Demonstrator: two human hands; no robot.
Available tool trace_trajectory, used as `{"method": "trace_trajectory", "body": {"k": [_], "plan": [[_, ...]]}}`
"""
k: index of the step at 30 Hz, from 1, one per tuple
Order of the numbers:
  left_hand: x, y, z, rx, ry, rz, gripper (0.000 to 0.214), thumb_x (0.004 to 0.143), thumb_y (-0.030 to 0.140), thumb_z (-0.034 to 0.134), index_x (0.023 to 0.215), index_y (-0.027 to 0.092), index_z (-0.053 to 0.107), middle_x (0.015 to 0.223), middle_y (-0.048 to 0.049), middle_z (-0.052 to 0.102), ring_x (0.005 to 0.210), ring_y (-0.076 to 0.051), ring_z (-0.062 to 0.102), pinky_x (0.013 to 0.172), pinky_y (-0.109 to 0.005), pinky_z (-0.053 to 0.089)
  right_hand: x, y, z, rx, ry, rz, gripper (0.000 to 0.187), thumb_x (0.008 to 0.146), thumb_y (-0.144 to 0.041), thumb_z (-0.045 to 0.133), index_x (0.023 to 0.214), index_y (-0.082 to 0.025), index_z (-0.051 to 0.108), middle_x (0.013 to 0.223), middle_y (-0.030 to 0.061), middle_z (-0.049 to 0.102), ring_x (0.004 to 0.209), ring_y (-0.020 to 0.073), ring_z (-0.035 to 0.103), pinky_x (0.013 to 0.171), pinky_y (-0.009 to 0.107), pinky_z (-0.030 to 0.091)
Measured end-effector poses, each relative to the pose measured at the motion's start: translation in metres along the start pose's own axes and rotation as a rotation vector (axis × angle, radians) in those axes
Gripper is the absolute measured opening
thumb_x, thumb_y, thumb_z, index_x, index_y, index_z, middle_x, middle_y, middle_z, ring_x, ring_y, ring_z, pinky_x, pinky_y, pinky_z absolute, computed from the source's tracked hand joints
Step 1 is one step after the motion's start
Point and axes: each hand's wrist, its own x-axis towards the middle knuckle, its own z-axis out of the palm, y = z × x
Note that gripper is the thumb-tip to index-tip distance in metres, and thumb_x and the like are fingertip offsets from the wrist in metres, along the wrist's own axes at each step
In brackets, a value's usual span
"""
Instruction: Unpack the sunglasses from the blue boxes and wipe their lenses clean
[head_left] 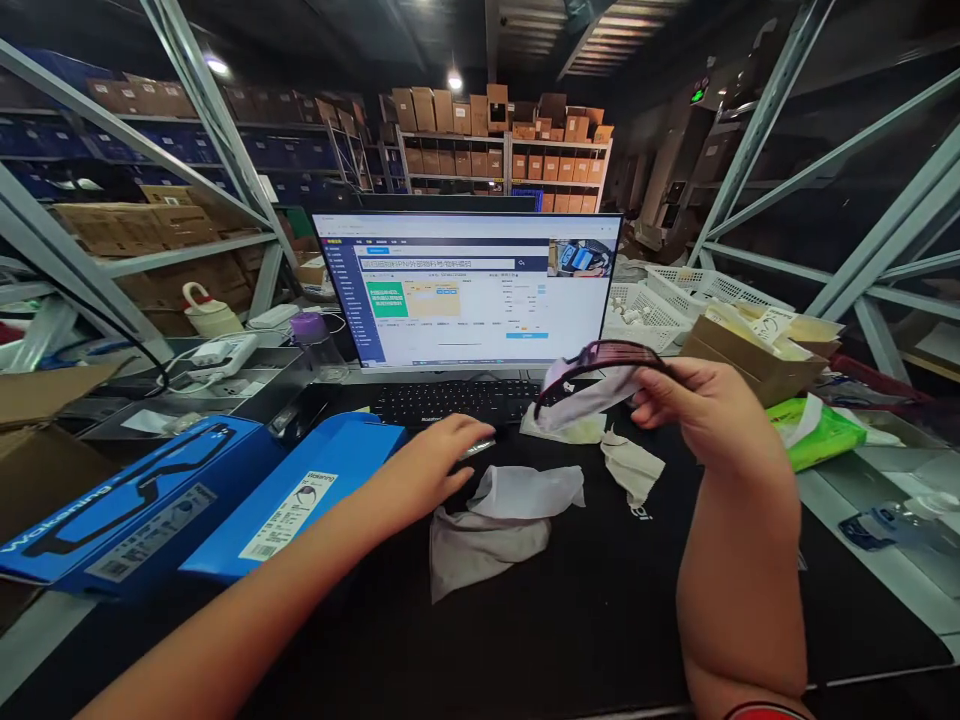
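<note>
My right hand pinches a pair of dark-rimmed wraparound glasses by one end. They hang in the air in front of the monitor's lower right corner. My left hand reaches over the black mat with its fingers stretched out and thumb apart. Its fingertips are beside a small silvery thing, mostly hidden, whose kind I cannot make out. Right of that hand lie a white translucent sleeve and a grey cloth pouch. A crumpled pale cloth rests below the glasses.
Two blue boxes, one with printed glasses and one with a label, stand on the left. A black keyboard sits under the lit monitor. White baskets, an open carton and a green packet are at right.
</note>
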Motion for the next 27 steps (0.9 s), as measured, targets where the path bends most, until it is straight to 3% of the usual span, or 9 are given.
{"method": "trace_trajectory", "body": {"k": [2, 5, 7, 10, 13, 15, 20, 24, 27], "plan": [[0.014, 0.008, 0.011, 0.137, -0.151, 0.103, 0.047, 0.08, 0.015, 0.07, 0.124, 0.026, 0.06, 0.13, -0.0084, 0.059, 0.115, -0.025, 0.061, 0.097, -0.035, 0.049, 0.004, 0.004, -0.003, 0.023, 0.035, 0.009, 0.035, 0.069, -0.047, 0.086, 0.08, -0.015, 0.074, 0.061, 0.0007, 0.07, 0.049, 0.0117, 0.068, 0.043, 0.015, 0.053], [0.036, 0.018, 0.021, 0.191, -0.165, 0.079, 0.005, 0.082, 0.017, 0.068, 0.084, 0.022, 0.069, 0.096, -0.0039, 0.07, 0.089, -0.02, 0.067, 0.078, -0.029, 0.05, 0.009, 0.008, 0.0, 0.071, -0.044, 0.085, 0.039, 0.065, -0.049, 0.088, 0.08, -0.016, 0.074, 0.062, 0.0017, 0.071, 0.052, 0.0132, 0.07, 0.045, 0.015, 0.055], [0.044, 0.02, 0.013, 0.229, -0.081, -0.002, 0.015, 0.089, 0.021, 0.059, 0.076, 0.021, 0.066, 0.083, -0.0028, 0.069, 0.079, -0.018, 0.066, 0.069, -0.027, 0.046, 0.01, 0.01, 0.003, 0.094, -0.1, 0.135, 0.042, 0.062, -0.051, 0.089, 0.08, -0.016, 0.073, 0.063, 0.0033, 0.073, 0.055, 0.0147, 0.072, 0.049, 0.017, 0.058], [0.037, 0.019, -0.018, 0.309, 0.138, -0.173, 0.02, 0.096, 0.022, 0.046, 0.087, 0.019, 0.064, 0.087, -0.0047, 0.069, 0.081, -0.02, 0.065, 0.065, -0.028, 0.041, 0.011, 0.01, 0.007, 0.12, -0.08, 0.132, 0.044, 0.062, -0.052, 0.088, 0.079, -0.015, 0.072, 0.064, 0.0053, 0.075, 0.058, 0.0159, 0.073, 0.052, 0.018, 0.059], [0.008, 0.022, -0.048, 0.439, 0.342, -0.345, 0.024, 0.098, 0.024, 0.04, 0.093, 0.016, 0.062, 0.091, -0.0109, 0.068, 0.084, -0.025, 0.064, 0.061, -0.031, 0.034, 0.012, 0.01, 0.011, 0.11, -0.019, 0.081, 0.042, 0.066, -0.052, 0.086, 0.078, -0.015, 0.07, 0.065, 0.0059, 0.075, 0.063, 0.0176, 0.075, 0.054, 0.018, 0.06], [-0.015, 0.03, -0.052, 0.565, 0.389, -0.393, 0.026, 0.099, 0.027, 0.041, 0.089, 0.017, 0.063, 0.087, -0.0104, 0.067, 0.079, -0.025, 0.063, 0.058, -0.031, 0.029, 0.012, 0.012, 0.016, 0.084, -0.011, 0.062, 0.039, 0.07, -0.051, 0.084, 0.078, -0.016, 0.069, 0.067, 0.0059, 0.075, 0.065, 0.0187, 0.076, 0.057, 0.02, 0.062], [-0.046, 0.05, -0.019, 0.494, 0.216, -0.458, 0.025, 0.097, 0.023, 0.046, 0.078, 0.018, 0.061, 0.077, -0.0083, 0.066, 0.069, -0.022, 0.062, 0.054, -0.03, 0.024, 0.008, 0.014, 0.033, 0.085, -0.026, 0.021, 0.032, 0.076, -0.047, 0.08, 0.088, -0.018, 0.07, 0.072, 0.0039, 0.076, 0.069, 0.0199, 0.077, 0.061, 0.024, 0.064], [-0.04, 0.046, 0.006, 0.33, 0.148, -0.438, 0.023, 0.094, 0.026, 0.055, 0.072, 0.02, 0.059, 0.071, -0.0023, 0.066, 0.065, -0.02, 0.063, 0.053, -0.028, 0.026, -0.002, 0.011, 0.047, 0.08, -0.008, -0.018, 0.028, 0.081, -0.045, 0.076, 0.086, -0.019, 0.067, 0.071, 0.0033, 0.076, 0.07, 0.0203, 0.077, 0.06, 0.024, 0.063], [-0.03, 0.042, 0.015, 0.262, 0.171, -0.431, 0.022, 0.097, 0.027, 0.05, 0.078, 0.02, 0.059, 0.078, -0.0034, 0.068, 0.072, -0.022, 0.065, 0.055, -0.029, 0.031, -0.017, 0.014, 0.051, -0.04, 0.02, -0.051, 0.031, 0.086, -0.049, 0.07, 0.081, -0.019, 0.065, 0.068, 0.0043, 0.075, 0.069, 0.0218, 0.077, 0.059, 0.025, 0.063]]}}
